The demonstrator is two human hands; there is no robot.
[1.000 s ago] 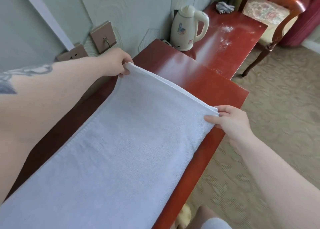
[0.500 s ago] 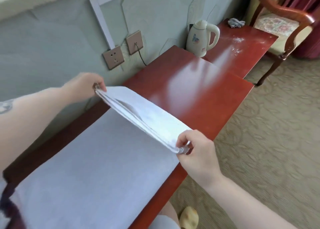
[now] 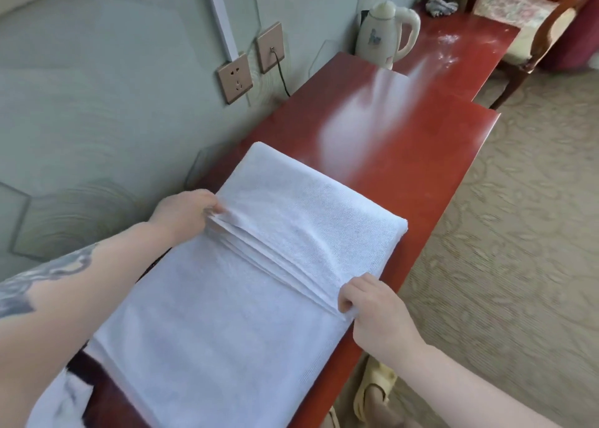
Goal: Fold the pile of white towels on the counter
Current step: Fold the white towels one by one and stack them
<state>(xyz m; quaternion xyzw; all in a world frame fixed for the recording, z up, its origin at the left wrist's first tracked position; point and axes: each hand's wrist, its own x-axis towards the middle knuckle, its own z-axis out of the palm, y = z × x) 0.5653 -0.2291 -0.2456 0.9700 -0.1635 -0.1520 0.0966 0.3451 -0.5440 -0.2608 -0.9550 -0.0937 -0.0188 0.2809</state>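
Left hand (image 3: 184, 212), right hand (image 3: 372, 304) pinch folded towel (image 3: 227, 298) edge on counter (image 3: 405, 142)

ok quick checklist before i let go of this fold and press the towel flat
1. Left hand pinches its corner of the folded end: ok.
2. Right hand pinches the other corner: ok.
3. Folded end lies on the towel, its edge straight between the hands: ok.
4. Side edges of the layers line up: cannot tell, ripples near the held edge.
5. Towel lies fully on the counter: not ok, right side sits at the counter's edge.
6. Kettle stands clear of the towel: ok.
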